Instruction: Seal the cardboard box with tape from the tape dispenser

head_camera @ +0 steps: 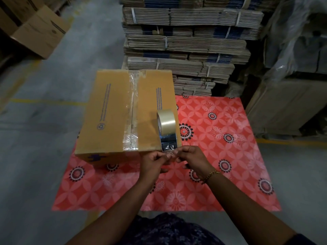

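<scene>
Head view, lower centre of the frame: two bare hands meet just in front of the box's near right corner. The left hand (153, 160) is curled, its thumb and fingertips pinched on the free end of a clear strip of tape (168, 145); the right hand (192, 160), with one thin gold chain bracelet (210, 175) on its wrist, pinches the same end from the other side, so both hands are closed on that one strip. The strip runs up from the fingers to one roll of clear packing tape (166, 121), which stands on edge on the top of the box near its right side; no dispenser frame can be made out around the roll. One brown cardboard box (113, 114) sits left of centre, flaps shut, with one wrinkled band of clear tape already running along its centre seam from far edge to near edge. It rests on the upper left part of one red sheet with a white and black flower pattern (221, 156), spread on a grey concrete floor (44, 147). Behind, at upper centre, rises one tall stack of strapped bundles of flattened cardboard (185, 41). Several more brown cartons (39, 34) stand at the upper left.
</scene>
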Demonstrator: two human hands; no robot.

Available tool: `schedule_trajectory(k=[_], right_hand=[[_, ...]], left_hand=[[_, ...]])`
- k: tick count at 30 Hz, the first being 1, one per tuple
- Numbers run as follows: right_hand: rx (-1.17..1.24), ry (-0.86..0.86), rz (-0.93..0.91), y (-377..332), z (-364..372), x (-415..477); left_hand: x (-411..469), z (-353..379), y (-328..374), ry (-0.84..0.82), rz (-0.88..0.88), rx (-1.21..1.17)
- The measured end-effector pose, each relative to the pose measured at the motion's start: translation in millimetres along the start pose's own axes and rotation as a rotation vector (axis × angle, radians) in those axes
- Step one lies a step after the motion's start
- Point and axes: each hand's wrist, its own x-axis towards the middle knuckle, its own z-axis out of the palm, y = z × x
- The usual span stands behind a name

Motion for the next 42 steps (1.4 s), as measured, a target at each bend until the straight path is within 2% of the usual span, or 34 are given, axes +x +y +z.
schedule_trajectory(k=[3, 6, 10, 13, 16, 18, 22, 27, 32, 36, 39, 42], right_hand=[[-0.008, 0.002, -0.016, 1.7, 0.7, -1.8], [-0.109, 0.098, -0.073, 6.3, -3.4, -4.9], [-0.251, 0.233, -0.200, 14.2, -10.9, -3.9], [-0.197, 0.301, -0.290, 10.2, -10.0, -1.9], [-0.060, 0.293, -0.321, -11.9, -3.9, -0.1], [0.053, 0.195, -0.279, -29.7, 3.1, 3.7], [0.097, 0.041, -0.203, -48.2, 15.8, 12.9], [0.112, 0.023, -0.161, -50.8, 26.9, 11.9], [0.119, 0.001, -0.164, -51.6, 14.5, 8.9], [0.074, 0.068, -0.203, -47.1, -22.7, 11.6], [0.088, 0.124, -0.239, -34.7, -69.7, 16.5], [0.109, 0.170, -0.255, -19.9, -123.7, 22.3]], left_hand=[[0.3, -2.3, 2.4, -0.040, -0.045, -0.032], [2.6, -12.5, -1.3, -0.055, -0.043, -0.004], [7.5, -27.6, -7.4, -0.144, -0.043, 0.205], [8.4, -37.8, -6.2, -0.191, 0.040, 0.414], [4.4, -43.0, 11.8, -0.095, 0.198, 0.302], [4.8, -41.0, 31.4, -0.055, 0.235, 0.172], [16.7, -27.5, 59.4, -0.194, 0.131, 0.005], [25.9, -12.4, 60.8, -0.344, 0.074, -0.132], [36.8, 7.0, 48.2, -0.329, 0.070, -0.195], [51.9, 50.5, 39.3, -0.328, 0.078, -0.143], [59.1, 102.2, 37.7, -0.379, 0.110, -0.089], [67.2, 158.7, 33.7, -0.499, 0.080, -0.032]])
